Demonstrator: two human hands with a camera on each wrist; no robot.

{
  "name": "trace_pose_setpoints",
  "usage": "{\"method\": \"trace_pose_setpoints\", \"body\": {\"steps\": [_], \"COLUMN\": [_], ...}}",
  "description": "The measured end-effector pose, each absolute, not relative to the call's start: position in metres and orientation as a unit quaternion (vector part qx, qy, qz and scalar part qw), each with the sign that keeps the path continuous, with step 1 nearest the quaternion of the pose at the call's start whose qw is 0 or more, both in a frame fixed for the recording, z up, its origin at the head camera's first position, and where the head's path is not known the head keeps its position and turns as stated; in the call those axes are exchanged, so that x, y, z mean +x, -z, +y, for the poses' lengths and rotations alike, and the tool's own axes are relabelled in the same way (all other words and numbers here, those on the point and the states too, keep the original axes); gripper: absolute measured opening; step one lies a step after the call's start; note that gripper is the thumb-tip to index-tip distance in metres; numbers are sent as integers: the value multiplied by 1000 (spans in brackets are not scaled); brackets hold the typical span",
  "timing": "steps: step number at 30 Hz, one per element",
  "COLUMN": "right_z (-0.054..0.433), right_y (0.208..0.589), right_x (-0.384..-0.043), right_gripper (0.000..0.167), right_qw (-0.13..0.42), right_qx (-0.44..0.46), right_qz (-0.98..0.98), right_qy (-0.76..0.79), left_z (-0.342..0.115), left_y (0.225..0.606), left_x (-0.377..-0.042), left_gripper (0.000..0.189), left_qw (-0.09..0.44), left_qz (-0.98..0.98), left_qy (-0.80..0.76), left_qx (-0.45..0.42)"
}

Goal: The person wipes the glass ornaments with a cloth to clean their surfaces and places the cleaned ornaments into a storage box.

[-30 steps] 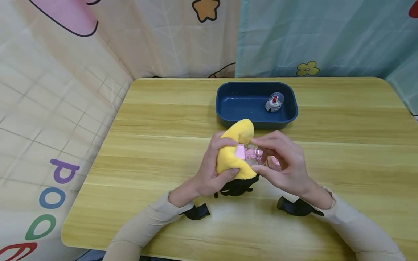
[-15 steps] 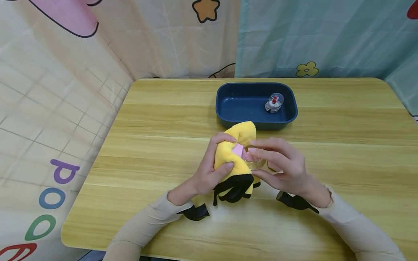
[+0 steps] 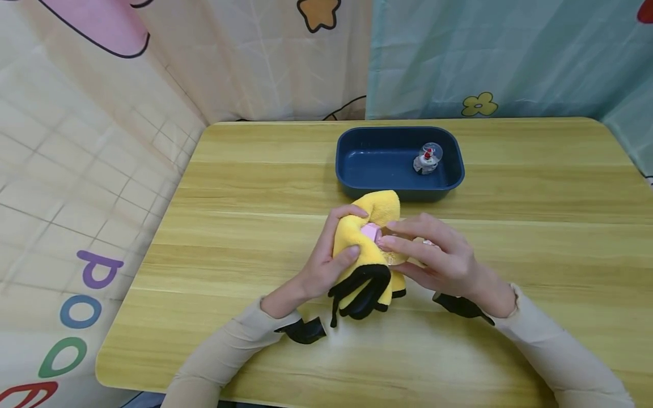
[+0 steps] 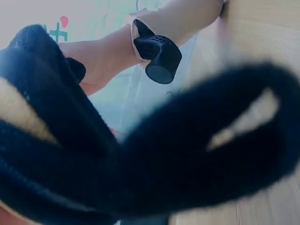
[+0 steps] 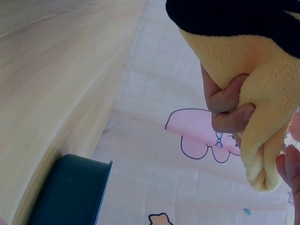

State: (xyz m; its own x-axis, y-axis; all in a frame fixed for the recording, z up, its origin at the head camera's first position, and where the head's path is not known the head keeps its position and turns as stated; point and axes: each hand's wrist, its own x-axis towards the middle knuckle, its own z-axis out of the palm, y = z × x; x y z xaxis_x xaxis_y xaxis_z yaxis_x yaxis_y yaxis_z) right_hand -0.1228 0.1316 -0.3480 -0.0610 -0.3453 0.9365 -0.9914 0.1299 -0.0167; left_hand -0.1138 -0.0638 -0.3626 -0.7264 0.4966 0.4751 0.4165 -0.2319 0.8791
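A yellow plush cloth (image 3: 352, 243) with black trim is gripped by my left hand (image 3: 318, 263), folded around the pink base of a small clear-domed globe (image 3: 370, 231). My right hand (image 3: 449, 255) holds the globe's clear dome between fingers and thumb, partly hiding it. In the right wrist view, left-hand fingers (image 5: 229, 103) press into the yellow cloth (image 5: 253, 89), and right fingertips (image 5: 291, 168) appear at the right edge. Blurred black trim (image 4: 187, 150) of the cloth covers much of the left wrist view. Part of a pink-and-white item (image 3: 429, 243) shows behind the right hand.
A dark blue bin (image 3: 367, 190) stands just beyond the hands, near the table's back edge. Inside it, at the right, is a small globe (image 3: 426, 160) with a white base and red detail. Curtains hang behind the wooden table (image 3: 245, 238).
The cloth has turned and slid slightly left in my left hand, its black trim hanging lower. My right fingers have shifted over the dome, covering more of the globe.
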Motion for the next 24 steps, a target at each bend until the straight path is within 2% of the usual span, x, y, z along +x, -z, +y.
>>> {"method": "trace_pose_setpoints", "body": {"steps": [5,10,16,24], "right_z": [131,132,136,141], "right_y": [344,344,347,347], "right_x": [-123,-127,-131,-130], "right_gripper": [26,30,31,35], "right_qw": [420,394,361,345], "right_qx": [540,547,550,535], "right_qz": [-617,-605,-604,-618], "right_qy": [-389,-423,-449,-462], "left_z": [-64,-62,-60,-58], "left_y": [362,362,366,367], "left_x": [-114,-115,-115,-117], "left_gripper": [68,68,63,58], "left_qw": [36,32,-23,-82], "left_qz": [617,618,641,662], "left_qy": [-694,-687,-649,-604], "left_qx": [369,380,409,436]}}
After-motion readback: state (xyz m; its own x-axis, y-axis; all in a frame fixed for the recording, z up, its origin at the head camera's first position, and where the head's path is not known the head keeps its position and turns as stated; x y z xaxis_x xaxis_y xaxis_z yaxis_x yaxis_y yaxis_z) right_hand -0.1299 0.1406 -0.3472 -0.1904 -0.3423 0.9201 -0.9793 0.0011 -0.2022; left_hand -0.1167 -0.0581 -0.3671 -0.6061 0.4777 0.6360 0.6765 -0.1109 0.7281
